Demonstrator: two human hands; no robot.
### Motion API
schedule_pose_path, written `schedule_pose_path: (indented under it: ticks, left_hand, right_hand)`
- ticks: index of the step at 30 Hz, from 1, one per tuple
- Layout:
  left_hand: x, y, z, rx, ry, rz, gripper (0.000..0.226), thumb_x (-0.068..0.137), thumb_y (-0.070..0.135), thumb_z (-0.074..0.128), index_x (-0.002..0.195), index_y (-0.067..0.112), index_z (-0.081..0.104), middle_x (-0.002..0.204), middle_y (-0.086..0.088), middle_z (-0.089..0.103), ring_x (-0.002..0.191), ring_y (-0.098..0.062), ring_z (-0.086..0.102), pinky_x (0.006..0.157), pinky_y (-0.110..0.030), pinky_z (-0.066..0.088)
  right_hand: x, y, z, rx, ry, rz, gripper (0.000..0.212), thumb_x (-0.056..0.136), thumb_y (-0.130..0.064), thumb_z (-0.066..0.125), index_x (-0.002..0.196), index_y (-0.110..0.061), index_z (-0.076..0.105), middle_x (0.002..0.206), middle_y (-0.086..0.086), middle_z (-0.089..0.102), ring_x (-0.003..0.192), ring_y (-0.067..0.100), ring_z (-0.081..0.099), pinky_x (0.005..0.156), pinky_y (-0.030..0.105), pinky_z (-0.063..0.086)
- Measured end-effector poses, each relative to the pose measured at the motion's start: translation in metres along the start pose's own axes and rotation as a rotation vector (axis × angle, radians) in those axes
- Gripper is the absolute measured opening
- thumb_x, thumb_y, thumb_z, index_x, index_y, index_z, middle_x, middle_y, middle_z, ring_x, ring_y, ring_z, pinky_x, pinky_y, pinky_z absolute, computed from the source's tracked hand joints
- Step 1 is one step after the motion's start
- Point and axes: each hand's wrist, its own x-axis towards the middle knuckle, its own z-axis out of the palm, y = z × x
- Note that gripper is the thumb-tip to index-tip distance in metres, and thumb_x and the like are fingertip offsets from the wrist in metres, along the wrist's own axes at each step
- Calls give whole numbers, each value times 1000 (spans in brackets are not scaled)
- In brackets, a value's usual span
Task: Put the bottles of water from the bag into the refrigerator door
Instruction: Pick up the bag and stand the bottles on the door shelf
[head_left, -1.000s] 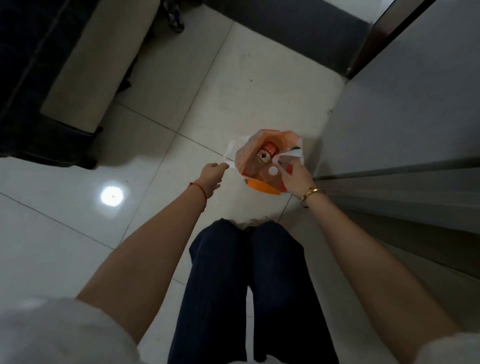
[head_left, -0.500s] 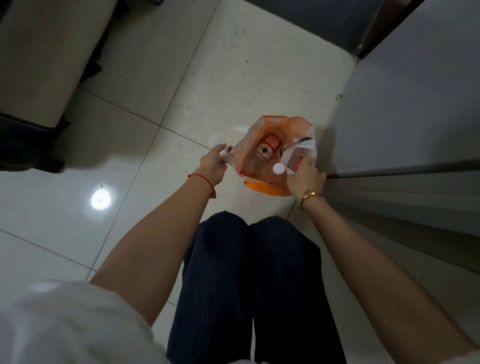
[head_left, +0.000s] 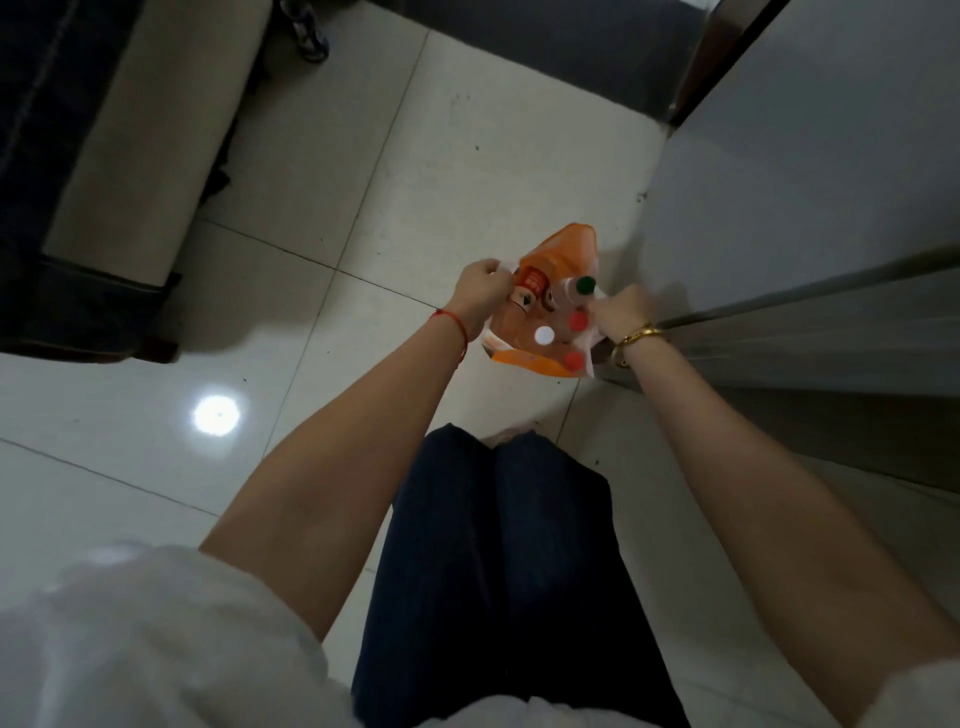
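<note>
An orange plastic bag stands on the tiled floor beside the refrigerator. My left hand grips the bag's left handle and my right hand grips its right handle, pulling the mouth apart. Inside stand several bottles, seen from above: one with a green cap, one with a white cap, two with red caps, and one with a red label. The refrigerator door is closed.
A beige and dark sofa fills the left side. Dark-trousered legs stand just behind the bag. Glossy floor tiles with a lamp reflection spread to the left. A dark strip runs along the far wall.
My left hand reached the bag and took its left handle. Both hands have drawn the mouth wider, and more bottle caps now show.
</note>
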Motion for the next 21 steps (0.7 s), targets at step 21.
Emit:
schedule_pose_path:
  ticks: [21]
  left_hand:
    - [-349, 127, -58, 238, 81, 100, 32, 95, 22, 41, 117, 7, 59, 117, -17, 65, 102, -30, 62, 93, -48, 55]
  right_hand:
    - [-336, -17, -153, 174, -76, -77, 20, 93, -5, 42, 75, -9, 48, 99, 25, 66, 97, 34, 65, 72, 30, 45]
